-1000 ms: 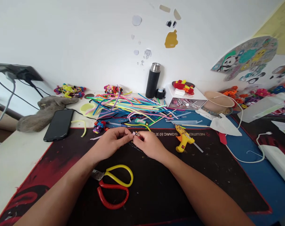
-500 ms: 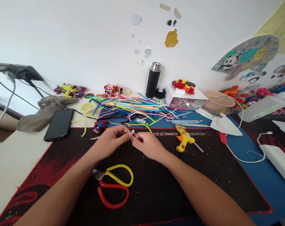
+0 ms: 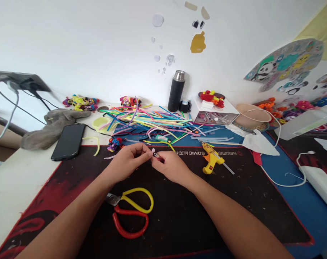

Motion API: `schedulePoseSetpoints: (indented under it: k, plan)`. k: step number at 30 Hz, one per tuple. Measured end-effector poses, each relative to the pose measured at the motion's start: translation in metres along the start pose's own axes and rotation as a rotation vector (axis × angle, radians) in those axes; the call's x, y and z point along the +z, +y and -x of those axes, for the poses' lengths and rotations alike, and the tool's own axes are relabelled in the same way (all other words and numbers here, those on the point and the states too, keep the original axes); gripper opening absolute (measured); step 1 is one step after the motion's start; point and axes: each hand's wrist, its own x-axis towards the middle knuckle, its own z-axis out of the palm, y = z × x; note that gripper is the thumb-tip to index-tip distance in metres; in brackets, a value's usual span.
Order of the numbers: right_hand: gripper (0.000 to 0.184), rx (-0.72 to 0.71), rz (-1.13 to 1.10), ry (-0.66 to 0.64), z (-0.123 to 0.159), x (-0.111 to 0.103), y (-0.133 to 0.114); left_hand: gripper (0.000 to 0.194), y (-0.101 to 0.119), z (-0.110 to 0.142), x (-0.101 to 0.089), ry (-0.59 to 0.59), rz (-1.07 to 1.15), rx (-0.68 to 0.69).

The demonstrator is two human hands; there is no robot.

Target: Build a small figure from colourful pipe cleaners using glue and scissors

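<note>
Over the middle of the dark desk mat (image 3: pixel 196 208), my two hands meet at the fingertips. My left hand (image 3: pixel 129 160) is closed in a pinch on a small pale lilac piece, seemingly pipe cleaner (image 3: pixel 153 151), whose tip pokes out above the thumb. Wrapped in my right hand (image 3: pixel 170 163) is a small red lighter (image 3: pixel 158 157), its metal end beside the lilac tip; the fingers cover most of it. Scissors (image 3: pixel 136 212) with one yellow and one red handle lie below my left hand, blades partly behind the forearm.
A heap of coloured pipe cleaners (image 3: pixel 149 120) lies behind my hands. To the right is a yellow glue gun (image 3: pixel 212 158). A black phone (image 3: pixel 68 142) and a small pipe-cleaner figure (image 3: pixel 115 144) are on the left. At the wall stands a black flask (image 3: pixel 176 91).
The lilac tip shows a little more above my left fingers, and the lighter's metal end is more visible beside it. Both hands stay in nearly the same place; the view shifts slightly.
</note>
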Motion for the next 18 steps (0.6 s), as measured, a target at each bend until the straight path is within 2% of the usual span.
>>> schedulePoseSetpoints:
  k: [13, 18]
  plan:
    - [0.04, 0.005, 0.036, 0.0, -0.0003, -0.0014, -0.0038, 0.041, 0.0061, 0.0009, 0.001, 0.012, -0.068, 0.032]
    - [0.04, 0.01, 0.022, 0.0, -0.0006, -0.0009, -0.0015, 0.044, 0.0043, 0.001, 0.0005, 0.003, -0.019, 0.026]
